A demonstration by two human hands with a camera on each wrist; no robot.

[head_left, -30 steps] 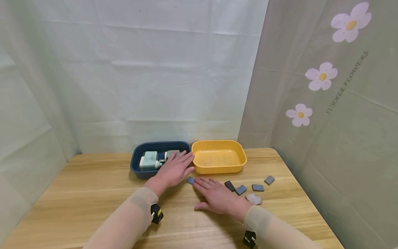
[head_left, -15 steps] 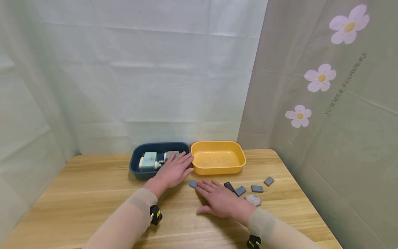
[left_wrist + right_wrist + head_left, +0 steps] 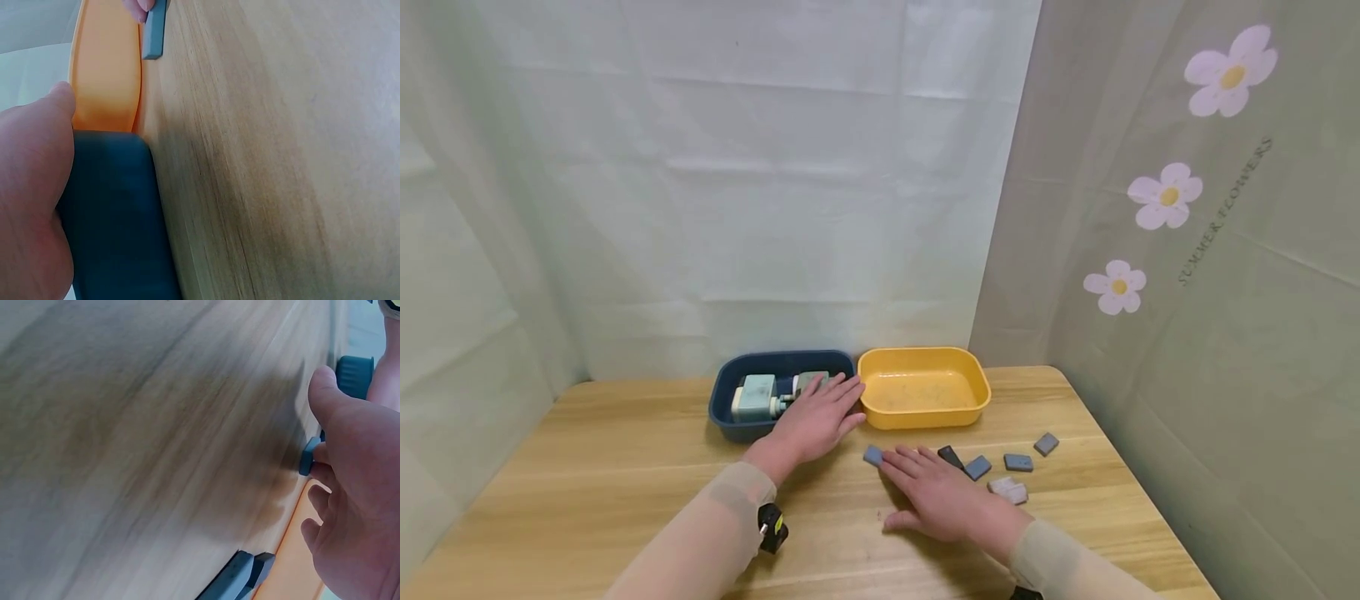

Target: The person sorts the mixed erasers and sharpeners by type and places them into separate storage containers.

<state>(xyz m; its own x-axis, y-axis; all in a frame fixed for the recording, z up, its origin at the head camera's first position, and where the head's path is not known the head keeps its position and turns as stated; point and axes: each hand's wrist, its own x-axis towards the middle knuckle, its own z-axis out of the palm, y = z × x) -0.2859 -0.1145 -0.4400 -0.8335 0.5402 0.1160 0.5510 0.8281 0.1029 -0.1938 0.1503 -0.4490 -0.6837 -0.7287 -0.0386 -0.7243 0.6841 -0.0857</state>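
Observation:
In the head view, my left hand (image 3: 816, 421) lies over the front right corner of a dark blue bin (image 3: 722, 408), its fingers fairly straight and fingertips near the yellow bin's rim. Light blue blocky items (image 3: 757, 398) lie in the blue bin, partly behind that hand. My right hand (image 3: 943, 496) is stretched out low over the table, fingers extended, fingertips touching a small blue-grey rectangular block (image 3: 872, 456). In the left wrist view, the same block (image 3: 154, 34) is under the right fingertips. Neither hand grips anything.
A yellow bin (image 3: 925, 419) stands to the right of the blue one. Right of my right hand lie a black block (image 3: 951, 457), blue-grey blocks (image 3: 977, 467) (image 3: 1018, 462), pale blocks (image 3: 1008, 490) and a grey block (image 3: 1047, 444) on the wooden table (image 3: 587, 500). Curtains hang behind.
My right hand has shifted slightly right and toward me, and the small block has moved along with its fingertips. The left hand stays over the blue bin. The head view has tilted up a little.

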